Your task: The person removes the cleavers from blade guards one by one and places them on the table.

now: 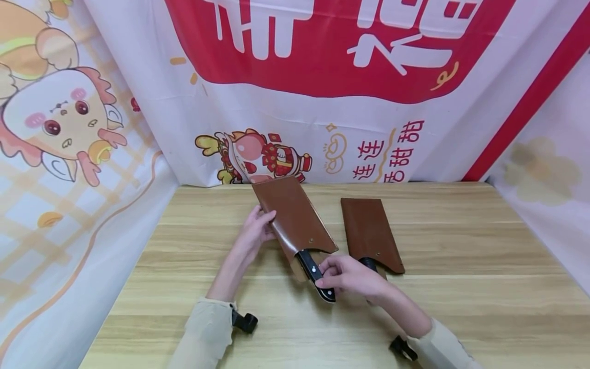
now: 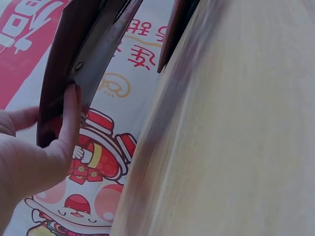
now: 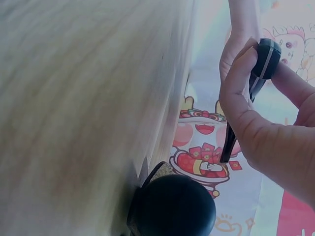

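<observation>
In the head view a broad brown sheath (image 1: 295, 215) is held up off the table at a tilt. My left hand (image 1: 253, 230) grips its left edge, thumb on the front face; the left wrist view shows fingers behind the sheath (image 2: 54, 78). From its lower opening sticks the black riveted handle of a knife (image 1: 305, 264), whose blade is hidden inside. My right hand (image 1: 352, 277) pinches that handle near its butt end between thumb and fingers. The right wrist view shows the handle's rounded end (image 3: 268, 51) between thumb and fingers.
To the right, a second brown sheath (image 1: 369, 225) lies on the wooden table (image 1: 461, 307), a black handle (image 1: 367, 263) coming out of it, partly behind my right hand. A printed cloth (image 1: 276, 113) hangs along the table's back edge, with more cloth at both sides.
</observation>
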Action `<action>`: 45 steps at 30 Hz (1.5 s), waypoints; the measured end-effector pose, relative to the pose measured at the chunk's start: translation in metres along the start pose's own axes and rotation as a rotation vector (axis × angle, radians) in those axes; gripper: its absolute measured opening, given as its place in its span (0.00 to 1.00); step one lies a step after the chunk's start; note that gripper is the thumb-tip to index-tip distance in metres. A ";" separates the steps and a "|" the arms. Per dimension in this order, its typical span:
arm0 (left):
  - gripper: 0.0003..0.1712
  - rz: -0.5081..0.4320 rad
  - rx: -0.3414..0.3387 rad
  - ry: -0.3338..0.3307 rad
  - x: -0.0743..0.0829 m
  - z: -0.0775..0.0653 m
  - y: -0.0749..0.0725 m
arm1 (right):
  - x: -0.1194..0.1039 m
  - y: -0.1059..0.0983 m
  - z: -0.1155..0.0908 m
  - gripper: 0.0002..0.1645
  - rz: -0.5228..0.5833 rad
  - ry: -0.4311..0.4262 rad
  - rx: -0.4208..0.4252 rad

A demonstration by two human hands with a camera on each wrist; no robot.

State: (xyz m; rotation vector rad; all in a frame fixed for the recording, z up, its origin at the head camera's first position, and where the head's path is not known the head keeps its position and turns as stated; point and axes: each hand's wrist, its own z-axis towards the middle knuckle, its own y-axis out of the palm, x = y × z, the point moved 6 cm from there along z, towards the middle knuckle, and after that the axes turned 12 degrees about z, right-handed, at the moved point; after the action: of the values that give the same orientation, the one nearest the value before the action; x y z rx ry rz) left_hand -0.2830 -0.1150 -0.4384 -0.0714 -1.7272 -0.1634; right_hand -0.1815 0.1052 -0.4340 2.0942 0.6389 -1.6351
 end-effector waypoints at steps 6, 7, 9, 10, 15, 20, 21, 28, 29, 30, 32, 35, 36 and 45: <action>0.23 -0.064 0.053 -0.038 -0.004 0.000 -0.006 | 0.000 0.002 0.000 0.15 -0.002 0.020 -0.031; 0.23 -0.067 0.064 -0.042 -0.004 0.001 -0.007 | 0.000 0.003 0.000 0.15 -0.009 0.021 -0.038; 0.20 -0.080 0.086 -0.047 -0.004 0.001 -0.011 | 0.000 0.004 0.001 0.14 -0.021 0.021 -0.058; 0.19 -0.084 0.096 -0.048 -0.005 0.002 -0.014 | 0.000 0.004 0.001 0.13 -0.028 0.020 -0.068; 0.16 -0.109 0.142 -0.058 -0.002 0.002 -0.028 | 0.001 0.008 -0.001 0.11 -0.024 0.031 -0.116; 0.14 -0.149 0.185 -0.045 0.004 0.000 -0.045 | 0.003 0.012 -0.004 0.11 -0.004 0.054 -0.155; 0.13 -0.156 0.192 -0.040 0.006 -0.001 -0.048 | 0.003 0.013 -0.005 0.10 -0.004 0.056 -0.163; 0.10 -0.196 0.231 -0.017 0.015 -0.004 -0.065 | 0.002 0.015 -0.011 0.10 -0.018 0.042 -0.229; 0.09 -0.204 0.240 -0.014 0.016 -0.005 -0.068 | 0.002 0.015 -0.011 0.11 -0.022 0.036 -0.235; 0.08 -0.207 0.249 -0.011 0.017 -0.006 -0.071 | 0.002 0.015 -0.012 0.11 -0.027 0.028 -0.241; 0.07 -0.211 0.269 -0.011 0.019 -0.009 -0.079 | 0.002 0.016 -0.013 0.12 -0.031 0.020 -0.251; 0.06 -0.239 0.314 -0.017 0.023 -0.014 -0.095 | 0.000 0.016 -0.014 0.15 -0.046 0.005 -0.273; 0.06 -0.259 0.328 -0.021 0.024 -0.016 -0.100 | -0.002 0.016 -0.015 0.15 -0.055 0.002 -0.281; 0.04 -0.586 0.470 -0.007 0.037 -0.030 -0.140 | -0.019 0.008 -0.018 0.16 -0.118 -0.041 -0.332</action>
State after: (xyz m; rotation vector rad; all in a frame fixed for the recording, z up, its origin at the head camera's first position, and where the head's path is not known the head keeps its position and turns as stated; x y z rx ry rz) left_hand -0.2795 -0.2598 -0.4070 0.7841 -1.7116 -0.1802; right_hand -0.1668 0.1068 -0.4107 1.8098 0.9635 -1.5075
